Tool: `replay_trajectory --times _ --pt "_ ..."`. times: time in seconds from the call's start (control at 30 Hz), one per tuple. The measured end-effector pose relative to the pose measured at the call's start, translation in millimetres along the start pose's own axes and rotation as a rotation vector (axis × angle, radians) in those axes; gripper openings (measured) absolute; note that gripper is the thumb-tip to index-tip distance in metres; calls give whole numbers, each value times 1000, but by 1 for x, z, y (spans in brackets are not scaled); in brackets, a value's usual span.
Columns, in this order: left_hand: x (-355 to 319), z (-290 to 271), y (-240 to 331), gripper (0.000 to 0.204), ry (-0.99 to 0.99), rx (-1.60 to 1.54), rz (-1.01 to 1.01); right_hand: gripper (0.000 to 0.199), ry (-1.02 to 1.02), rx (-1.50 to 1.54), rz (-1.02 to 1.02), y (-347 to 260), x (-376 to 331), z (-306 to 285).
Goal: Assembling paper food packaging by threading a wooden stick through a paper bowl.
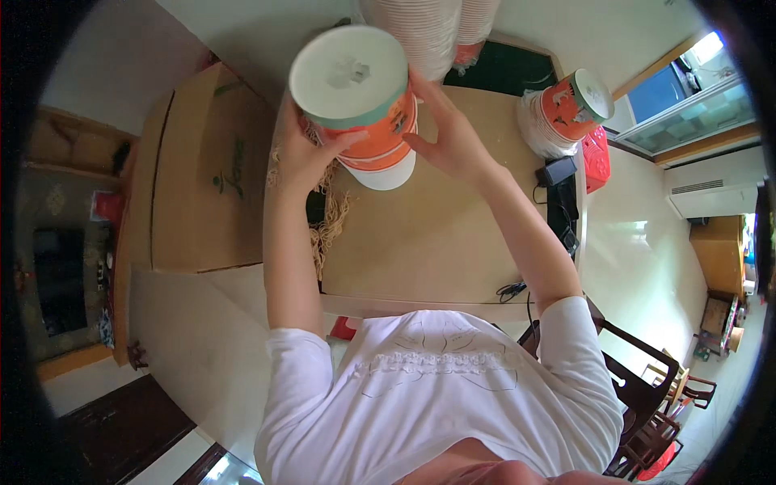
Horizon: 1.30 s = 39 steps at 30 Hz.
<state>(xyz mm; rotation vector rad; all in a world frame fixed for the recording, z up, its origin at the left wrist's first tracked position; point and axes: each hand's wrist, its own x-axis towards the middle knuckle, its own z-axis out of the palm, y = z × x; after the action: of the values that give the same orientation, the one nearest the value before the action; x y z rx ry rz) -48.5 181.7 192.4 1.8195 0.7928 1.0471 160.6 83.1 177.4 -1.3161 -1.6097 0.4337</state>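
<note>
Both my hands grip the sides of an orange paper bucket [376, 144] with a green band and a round white end facing up. Below it, orange and white rims show, as if several are nested. My left hand [305, 158] curves round its left side, the thumb lying across the front. On the right side, my right hand [449, 133] presses with its fingers and thumb; some fingertips are hidden behind the bucket. A white rounded piece [388, 176] shows beneath the rims, over the brown tabletop [428, 234]. Tan stringy strands [330, 230] lie beside my left forearm.
A large cardboard box [206, 174] stands left of the table. Tall plastic-wrapped stacks of white containers [420, 32] rise at the back. Another orange bucket [563, 109] sits at the back right, near a black adapter [556, 170], cables and a red stool [596, 160].
</note>
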Motion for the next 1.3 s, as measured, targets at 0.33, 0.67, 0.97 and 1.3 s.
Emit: replay_trajectory --times 0.33,0.67,0.97,1.3 --pt "-56 -5 117 82 49 -285 -77 68 245 -289 -301 -108 -32 -57" --pt "-185 26 -93 19 -212 133 -469 30 -108 -255 750 50 -230 -58" --pt "-223 -28 -169 12 203 557 -501 32 -320 -68 1105 69 -225 -8" --pt "-213 -75 -195 10 343 683 -639 42 -240 -365 951 45 -218 -30"
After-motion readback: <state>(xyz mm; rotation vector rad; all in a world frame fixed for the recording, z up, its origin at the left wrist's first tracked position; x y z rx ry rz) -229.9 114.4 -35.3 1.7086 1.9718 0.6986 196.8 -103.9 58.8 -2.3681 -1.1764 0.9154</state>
